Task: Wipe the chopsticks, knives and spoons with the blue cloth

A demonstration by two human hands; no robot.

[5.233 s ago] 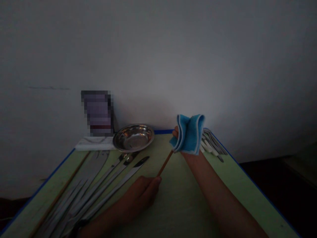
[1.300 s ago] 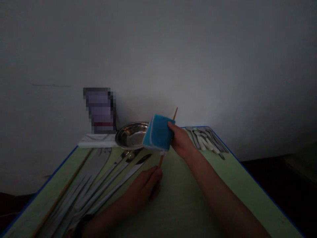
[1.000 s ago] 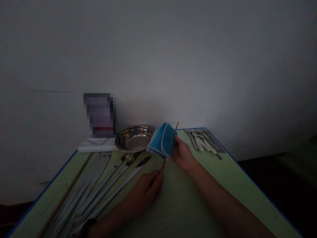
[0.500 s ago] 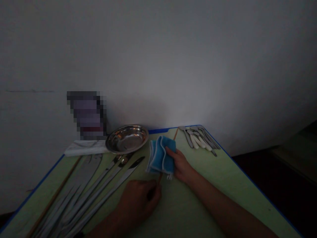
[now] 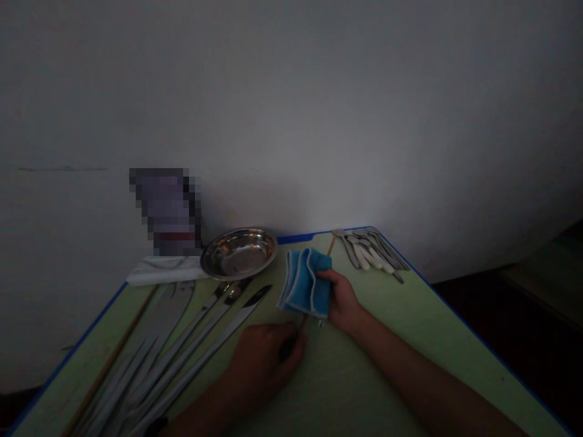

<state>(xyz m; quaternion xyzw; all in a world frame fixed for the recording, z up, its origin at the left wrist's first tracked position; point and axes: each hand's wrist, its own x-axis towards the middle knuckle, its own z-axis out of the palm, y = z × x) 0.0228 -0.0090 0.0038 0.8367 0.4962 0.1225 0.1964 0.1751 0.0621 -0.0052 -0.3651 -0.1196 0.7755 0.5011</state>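
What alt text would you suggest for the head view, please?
A person's right hand holds a folded blue cloth with a thin wooden stick showing above and below; the left hand grips the stick's near end. On a green table, long metal cutlery lies at left, a metal bowl at the back and white-handled cutlery at right.

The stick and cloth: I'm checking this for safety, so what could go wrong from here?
The stick's far tip appears close to the small cutlery; pushing forward might knock it.

The left hand is near the knife, so shifting sideways could nudge it.

The cloth's folds spread open away from the right hand, so it might slip if that grip eased.
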